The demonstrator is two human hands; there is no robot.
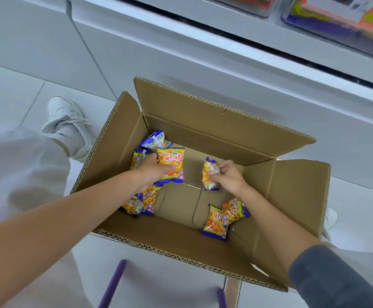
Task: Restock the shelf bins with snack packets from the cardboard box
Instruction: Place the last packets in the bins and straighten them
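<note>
An open cardboard box (pixel 203 127) stands on the floor below me, with several yellow-and-purple snack packets on its bottom. Inside the box, my left hand (pixel 155 168) grips one packet (pixel 172 162) face up, thumb across its front. My right hand (pixel 228 177) pinches a second packet (pixel 210 173) near the box's middle. More packets lie at the back left (pixel 155 138), under my left forearm (pixel 146 201) and at the front right (pixel 217 222). Shelf bins (pixel 341 21) holding orange and purple packets show at the top right.
A white shelf unit (pixel 203 52) runs across the top, just behind the box. The box flaps stand open on all sides. My white shoe (pixel 66 121) and light trouser leg are to the left. Two purple bars (pixel 112 283) cross the bottom edge.
</note>
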